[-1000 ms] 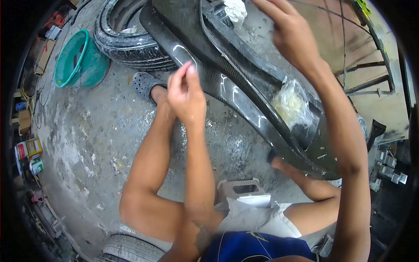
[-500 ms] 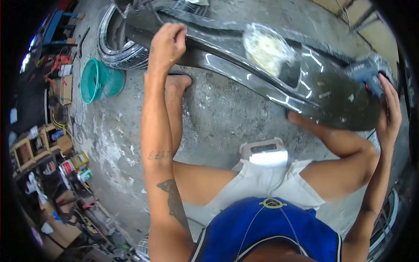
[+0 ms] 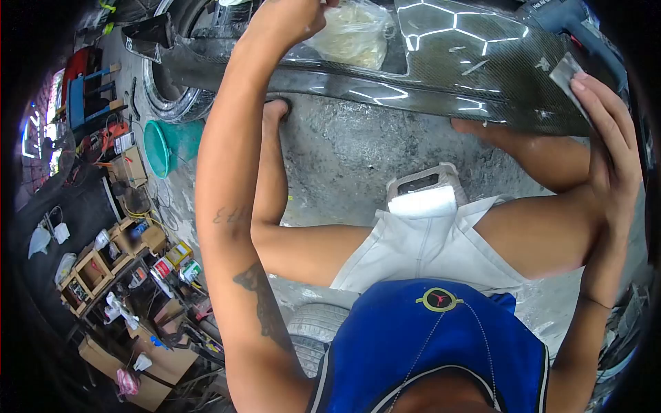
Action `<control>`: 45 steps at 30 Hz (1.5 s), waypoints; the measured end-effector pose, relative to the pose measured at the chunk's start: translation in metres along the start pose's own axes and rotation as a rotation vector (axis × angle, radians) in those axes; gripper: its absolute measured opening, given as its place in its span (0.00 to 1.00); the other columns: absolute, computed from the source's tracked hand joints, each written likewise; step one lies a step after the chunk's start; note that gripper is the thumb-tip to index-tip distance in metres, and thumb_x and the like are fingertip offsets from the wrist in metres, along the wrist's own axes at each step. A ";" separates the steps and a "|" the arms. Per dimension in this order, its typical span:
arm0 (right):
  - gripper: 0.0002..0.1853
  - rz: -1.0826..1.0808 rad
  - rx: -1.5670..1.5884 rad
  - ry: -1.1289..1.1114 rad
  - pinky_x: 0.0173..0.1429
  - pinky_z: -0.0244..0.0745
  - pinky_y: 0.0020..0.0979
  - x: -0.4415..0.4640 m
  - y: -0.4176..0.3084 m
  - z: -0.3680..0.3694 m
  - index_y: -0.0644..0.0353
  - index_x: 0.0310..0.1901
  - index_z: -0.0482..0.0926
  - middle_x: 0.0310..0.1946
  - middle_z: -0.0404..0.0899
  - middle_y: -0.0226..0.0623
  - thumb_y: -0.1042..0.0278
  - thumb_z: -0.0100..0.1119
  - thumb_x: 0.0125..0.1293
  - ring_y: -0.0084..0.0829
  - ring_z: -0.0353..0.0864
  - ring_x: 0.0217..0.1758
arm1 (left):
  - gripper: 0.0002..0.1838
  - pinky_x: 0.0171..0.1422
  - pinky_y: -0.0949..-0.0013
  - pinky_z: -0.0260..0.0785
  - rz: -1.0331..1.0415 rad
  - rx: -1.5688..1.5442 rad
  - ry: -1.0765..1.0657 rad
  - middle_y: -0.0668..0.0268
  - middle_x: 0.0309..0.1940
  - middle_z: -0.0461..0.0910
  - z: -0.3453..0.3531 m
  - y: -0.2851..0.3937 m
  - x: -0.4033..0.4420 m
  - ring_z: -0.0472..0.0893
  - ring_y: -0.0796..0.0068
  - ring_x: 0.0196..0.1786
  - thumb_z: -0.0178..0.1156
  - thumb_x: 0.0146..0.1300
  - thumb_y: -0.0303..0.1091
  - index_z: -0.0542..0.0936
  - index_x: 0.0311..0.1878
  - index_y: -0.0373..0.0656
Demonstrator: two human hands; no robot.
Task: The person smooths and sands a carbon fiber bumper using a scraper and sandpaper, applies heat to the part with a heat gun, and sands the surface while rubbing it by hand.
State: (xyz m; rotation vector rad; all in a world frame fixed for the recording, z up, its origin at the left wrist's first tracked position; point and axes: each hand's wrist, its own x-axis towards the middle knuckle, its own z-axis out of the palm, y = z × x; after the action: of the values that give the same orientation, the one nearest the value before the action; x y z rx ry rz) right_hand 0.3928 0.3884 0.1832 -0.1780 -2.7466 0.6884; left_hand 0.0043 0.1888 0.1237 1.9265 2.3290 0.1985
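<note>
A long, glossy carbon-fibre panel (image 3: pixel 475 76) with a dark weave stretches across the top of the view. My left hand (image 3: pixel 292 20) reaches over it with bent fingers, closed beside a clear plastic bag (image 3: pixel 358 38) with pale contents. The fingertips are partly cut off by the upper edge, so whatever they hold is hidden. At the panel's right end, my right hand (image 3: pixel 609 127) pinches a small grey piece of sandpaper (image 3: pixel 567 74) between its fingers. A blue-grey hot air gun (image 3: pixel 568 24) lies just beyond that hand.
A tyre and wheel (image 3: pixel 162 96) lie under the panel's left end, with a green bucket (image 3: pixel 169 146) nearby. Between my legs sits a grey-and-white box-like object (image 3: pixel 423 193). Cluttered shelving with cans and boxes (image 3: pixel 110 255) lines the left side.
The view has shifted, bringing the panel higher in frame. My left hand is now nearer the plastic bag. The sandpaper in my right hand has come into sight.
</note>
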 end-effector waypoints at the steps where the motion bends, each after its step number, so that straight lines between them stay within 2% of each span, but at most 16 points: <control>1: 0.23 0.005 0.006 0.004 0.71 0.71 0.33 -0.002 -0.004 0.000 0.66 0.62 0.82 0.61 0.81 0.46 0.91 0.50 0.68 0.40 0.80 0.67 | 0.06 0.45 0.50 0.77 -0.062 -0.012 0.014 0.45 0.30 0.84 -0.004 0.008 -0.002 0.85 0.42 0.38 0.63 0.55 0.27 0.86 0.34 0.37; 3: 0.23 -0.010 -0.017 -0.006 0.70 0.72 0.34 -0.004 -0.009 0.002 0.66 0.61 0.82 0.59 0.81 0.46 0.91 0.51 0.67 0.41 0.81 0.65 | 0.05 0.46 0.52 0.77 -0.194 -0.037 0.041 0.45 0.32 0.85 -0.008 0.019 -0.008 0.86 0.44 0.41 0.66 0.57 0.28 0.87 0.35 0.38; 7: 0.24 -0.164 -0.094 -0.075 0.69 0.73 0.36 0.000 -0.010 -0.009 0.64 0.61 0.83 0.58 0.81 0.48 0.90 0.54 0.64 0.43 0.82 0.63 | 0.09 0.51 0.53 0.78 -0.109 -0.029 0.237 0.41 0.38 0.86 0.016 0.020 -0.035 0.88 0.46 0.45 0.69 0.59 0.33 0.88 0.40 0.39; 9: 0.25 -0.125 -0.067 -0.108 0.71 0.73 0.38 0.000 -0.013 -0.010 0.66 0.61 0.82 0.60 0.80 0.48 0.88 0.58 0.61 0.44 0.80 0.66 | 0.09 0.48 0.61 0.80 0.031 -0.069 0.420 0.54 0.41 0.89 0.040 0.037 -0.061 0.89 0.56 0.41 0.69 0.66 0.33 0.89 0.46 0.40; 11: 0.26 -0.087 -0.045 -0.145 0.73 0.73 0.41 0.005 -0.023 -0.007 0.68 0.62 0.82 0.63 0.79 0.48 0.87 0.62 0.58 0.45 0.79 0.69 | 0.16 0.60 0.56 0.77 0.001 -0.126 0.338 0.52 0.52 0.87 0.069 0.054 -0.088 0.87 0.54 0.56 0.67 0.68 0.36 0.86 0.56 0.39; 13: 0.28 -0.031 -0.241 -0.228 0.75 0.72 0.44 0.013 -0.039 0.003 0.65 0.62 0.82 0.63 0.79 0.44 0.83 0.65 0.55 0.44 0.79 0.68 | 0.21 0.67 0.53 0.72 -0.047 -0.030 0.345 0.52 0.59 0.84 0.086 0.088 -0.110 0.82 0.53 0.63 0.66 0.68 0.36 0.83 0.62 0.39; 15: 0.29 -0.300 -0.282 -0.229 0.74 0.72 0.46 0.016 -0.019 0.029 0.59 0.61 0.81 0.61 0.81 0.42 0.79 0.66 0.53 0.45 0.80 0.67 | 0.26 0.74 0.49 0.66 -0.099 0.062 0.359 0.51 0.66 0.80 0.099 0.098 -0.126 0.78 0.53 0.70 0.65 0.69 0.36 0.79 0.68 0.39; 17: 0.28 -0.355 -0.299 -0.227 0.75 0.71 0.47 0.014 -0.021 0.058 0.56 0.61 0.81 0.61 0.81 0.43 0.75 0.65 0.55 0.44 0.81 0.66 | 0.35 0.80 0.41 0.54 -0.148 0.021 0.338 0.58 0.76 0.71 0.111 0.100 -0.135 0.69 0.56 0.78 0.66 0.67 0.37 0.70 0.77 0.44; 22: 0.22 -0.502 -0.333 -0.278 0.81 0.63 0.48 0.040 -0.034 0.113 0.52 0.63 0.80 0.65 0.79 0.41 0.70 0.54 0.68 0.38 0.75 0.72 | 0.30 0.80 0.43 0.54 -0.241 0.165 0.362 0.62 0.72 0.76 0.095 0.062 -0.140 0.72 0.56 0.76 0.66 0.67 0.36 0.76 0.73 0.55; 24: 0.23 -0.640 -0.316 -0.251 0.81 0.63 0.48 0.053 -0.036 0.136 0.52 0.64 0.79 0.66 0.78 0.43 0.69 0.55 0.67 0.38 0.75 0.73 | 0.26 0.80 0.44 0.58 -0.331 0.255 0.341 0.58 0.71 0.77 0.087 0.041 -0.155 0.74 0.54 0.75 0.65 0.69 0.36 0.79 0.71 0.49; 27: 0.27 -0.639 -0.385 -0.337 0.82 0.62 0.49 0.065 -0.038 0.157 0.52 0.67 0.75 0.71 0.73 0.43 0.69 0.56 0.65 0.40 0.71 0.76 | 0.20 0.76 0.52 0.66 -0.396 0.147 0.402 0.52 0.69 0.79 0.073 0.012 -0.202 0.78 0.51 0.71 0.65 0.71 0.35 0.83 0.64 0.40; 31: 0.23 -0.599 -0.305 -0.292 0.79 0.65 0.48 0.081 -0.044 0.171 0.51 0.62 0.79 0.65 0.76 0.44 0.70 0.58 0.65 0.41 0.74 0.72 | 0.16 0.68 0.58 0.73 -0.626 -0.096 0.279 0.48 0.60 0.84 0.053 0.004 -0.296 0.84 0.51 0.62 0.63 0.72 0.31 0.84 0.59 0.35; 36: 0.22 -0.599 -0.312 -0.268 0.77 0.68 0.47 0.105 -0.056 0.186 0.51 0.61 0.78 0.63 0.76 0.41 0.71 0.59 0.63 0.40 0.74 0.71 | 0.14 0.60 0.54 0.77 -0.915 -0.275 0.116 0.45 0.50 0.86 0.068 0.016 -0.356 0.86 0.46 0.53 0.61 0.73 0.31 0.85 0.56 0.33; 41: 0.22 -0.580 -0.361 -0.257 0.76 0.69 0.47 0.124 -0.070 0.196 0.50 0.60 0.78 0.63 0.77 0.39 0.70 0.60 0.63 0.38 0.75 0.70 | 0.15 0.58 0.55 0.76 -0.930 -0.435 0.054 0.43 0.49 0.86 0.073 0.021 -0.336 0.85 0.44 0.53 0.61 0.74 0.34 0.84 0.55 0.32; 43: 0.33 -0.519 -0.398 -0.313 0.81 0.61 0.51 0.130 -0.073 0.197 0.47 0.70 0.73 0.72 0.71 0.40 0.69 0.65 0.59 0.40 0.71 0.76 | 0.16 0.58 0.55 0.76 -0.899 -0.458 0.044 0.42 0.48 0.86 0.071 0.020 -0.329 0.85 0.43 0.52 0.61 0.74 0.36 0.84 0.55 0.32; 45: 0.34 -0.529 -0.442 -0.339 0.81 0.62 0.51 0.126 -0.078 0.181 0.47 0.69 0.74 0.71 0.72 0.39 0.67 0.66 0.59 0.39 0.72 0.75 | 0.17 0.58 0.54 0.76 -0.852 -0.424 0.042 0.42 0.47 0.86 0.068 0.022 -0.331 0.85 0.43 0.52 0.62 0.74 0.38 0.84 0.56 0.33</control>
State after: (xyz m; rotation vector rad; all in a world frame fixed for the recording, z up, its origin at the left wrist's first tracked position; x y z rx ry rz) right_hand 0.2116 0.2641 0.1017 0.6060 -3.0197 -0.0396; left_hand 0.0988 -0.1302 0.0615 0.6648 2.6137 0.5753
